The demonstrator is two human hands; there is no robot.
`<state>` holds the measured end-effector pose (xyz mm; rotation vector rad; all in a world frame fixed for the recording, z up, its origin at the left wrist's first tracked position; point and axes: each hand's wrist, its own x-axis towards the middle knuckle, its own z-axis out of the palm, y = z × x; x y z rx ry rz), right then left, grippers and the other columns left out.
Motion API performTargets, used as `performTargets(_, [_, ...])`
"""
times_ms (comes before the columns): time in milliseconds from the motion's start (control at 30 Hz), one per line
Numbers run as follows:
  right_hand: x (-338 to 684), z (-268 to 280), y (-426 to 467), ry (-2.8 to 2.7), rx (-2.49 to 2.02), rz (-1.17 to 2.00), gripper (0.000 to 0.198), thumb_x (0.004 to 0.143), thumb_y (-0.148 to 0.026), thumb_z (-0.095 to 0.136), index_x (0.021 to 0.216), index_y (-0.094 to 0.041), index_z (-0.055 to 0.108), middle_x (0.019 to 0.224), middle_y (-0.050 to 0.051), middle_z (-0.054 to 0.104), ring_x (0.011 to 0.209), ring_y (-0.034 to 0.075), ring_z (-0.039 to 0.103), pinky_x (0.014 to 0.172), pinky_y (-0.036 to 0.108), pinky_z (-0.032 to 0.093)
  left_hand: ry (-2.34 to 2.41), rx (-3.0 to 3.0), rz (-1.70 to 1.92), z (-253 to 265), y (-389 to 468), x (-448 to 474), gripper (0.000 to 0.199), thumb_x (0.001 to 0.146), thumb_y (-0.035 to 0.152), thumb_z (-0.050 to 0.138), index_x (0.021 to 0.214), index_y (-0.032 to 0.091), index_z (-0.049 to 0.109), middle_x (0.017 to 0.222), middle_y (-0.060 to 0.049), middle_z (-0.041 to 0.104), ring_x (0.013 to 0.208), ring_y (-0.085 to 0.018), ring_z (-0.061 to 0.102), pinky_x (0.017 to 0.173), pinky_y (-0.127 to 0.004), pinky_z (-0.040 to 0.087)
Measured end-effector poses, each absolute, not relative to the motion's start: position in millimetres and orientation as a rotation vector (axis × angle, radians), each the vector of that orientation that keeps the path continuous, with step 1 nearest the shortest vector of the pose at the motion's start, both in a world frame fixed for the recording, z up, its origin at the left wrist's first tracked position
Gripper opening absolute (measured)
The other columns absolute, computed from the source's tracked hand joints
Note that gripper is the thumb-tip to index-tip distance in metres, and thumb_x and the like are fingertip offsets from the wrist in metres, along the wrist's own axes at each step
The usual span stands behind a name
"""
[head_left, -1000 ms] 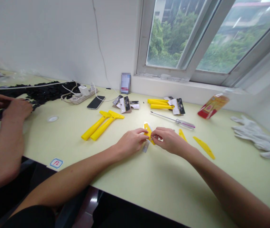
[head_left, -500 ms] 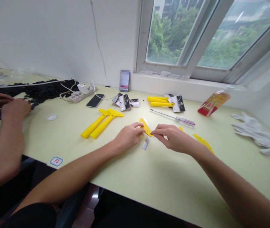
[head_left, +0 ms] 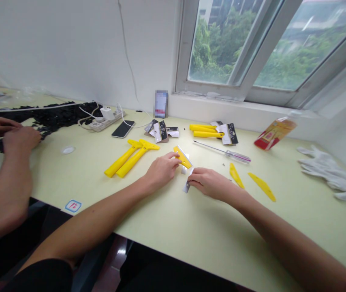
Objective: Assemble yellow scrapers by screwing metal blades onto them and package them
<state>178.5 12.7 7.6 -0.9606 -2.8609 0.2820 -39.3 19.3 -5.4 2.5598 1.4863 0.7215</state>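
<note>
Two bare hands are busy over a pale green-yellow table [head_left: 161, 227]. The left hand [head_left: 163, 168] has its thumb and fingers clamped on one end of a flat yellow plastic piece with a thin pale strip along its edge [head_left: 182, 157]. This piece is up in front of the hand, near the middle of the table. The right hand [head_left: 208, 181] is just beside it, with its fingertips close together on a small flat grey shiny plate [head_left: 186, 188]. I cannot tell if they pinch the plate or only touch it.

To the right of the right hand lie two thin flat yellow plastic plates [head_left: 261, 186], a little apart. Behind them is a long screwdriver with a clear and purple handle [head_left: 238, 156]. To the left of the left hand, two yellow plastic tools with long handles and wide heads [head_left: 133, 163] lie side by side. Farther back are some black and white cards [head_left: 161, 132] and more yellow handles [head_left: 205, 134]. A see-through bottle with red and orange on it [head_left: 274, 134] and white cloth gloves [head_left: 327, 174] are over on the right. At the far left, another person's hands [head_left: 22, 140] are next to a heap of small black bits [head_left: 60, 117].
</note>
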Motion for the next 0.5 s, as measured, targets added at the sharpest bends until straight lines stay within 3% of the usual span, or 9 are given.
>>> performTargets(233, [183, 19, 13, -2.862, -0.945, 0.161, 0.02, 0.094, -0.021, 0.05, 0.093, -0.018, 0.069, 0.088, 0.006, 0.067, 0.081, 0.017, 0.064, 0.074, 0.029, 0.048, 1.446, 2.537, 0.716, -3, 15, -38, 0.027, 0.091, 0.018, 0.051, 0.107, 0.023, 0.072, 0.126, -0.003, 0.063, 0.104, -0.018, 0.066, 0.093, -0.03, 0.053])
performTargets(500, [196, 30, 19, -2.777, -0.996, 0.271, 0.02, 0.093, -0.023, 0.052, 0.094, -0.022, 0.072, 0.087, 0.004, 0.068, 0.075, 0.015, 0.063, 0.07, 0.028, 0.046, 1.414, 2.553, 0.658, -2, 11, -35, 0.028, 0.091, 0.017, 0.052, 0.108, 0.024, 0.072, 0.129, -0.002, 0.062, 0.105, -0.018, 0.066, 0.094, -0.031, 0.052])
